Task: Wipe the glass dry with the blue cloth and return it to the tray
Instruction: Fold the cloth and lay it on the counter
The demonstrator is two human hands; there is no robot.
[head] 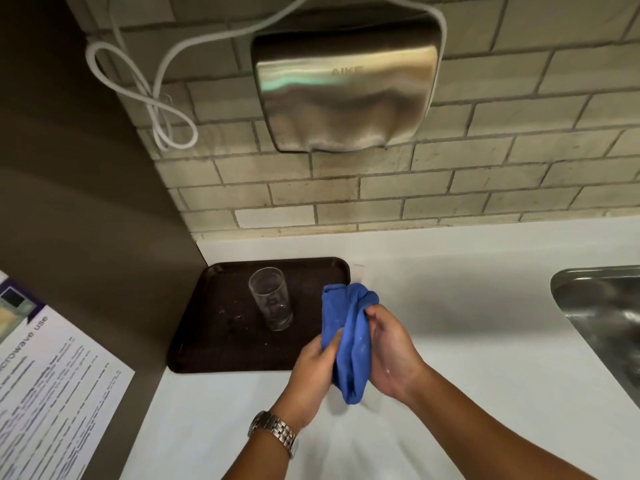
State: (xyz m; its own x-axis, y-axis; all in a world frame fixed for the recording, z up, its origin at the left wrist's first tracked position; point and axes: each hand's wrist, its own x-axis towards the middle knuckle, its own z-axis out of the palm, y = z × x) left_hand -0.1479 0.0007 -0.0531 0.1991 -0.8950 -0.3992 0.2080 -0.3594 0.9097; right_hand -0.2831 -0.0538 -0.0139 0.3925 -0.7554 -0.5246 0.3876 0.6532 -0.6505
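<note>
A clear drinking glass [271, 297] stands upright near the middle of a dark brown tray [214, 344] on the white counter. The blue cloth [348, 341] is bunched up just right of the tray, held between both hands above the counter. My left hand [313, 372] grips the cloth's lower left side, thumb on the fabric. My right hand [391, 351] presses against the cloth's right side with fingers curled over it. Neither hand touches the glass.
A steel sink [602, 317] sits at the right edge of the white counter [450, 306]. A steel hand dryer [346, 88] with a white cable [145, 91] hangs on the tiled wall. A printed notice [52, 393] is stuck on the brown panel at left.
</note>
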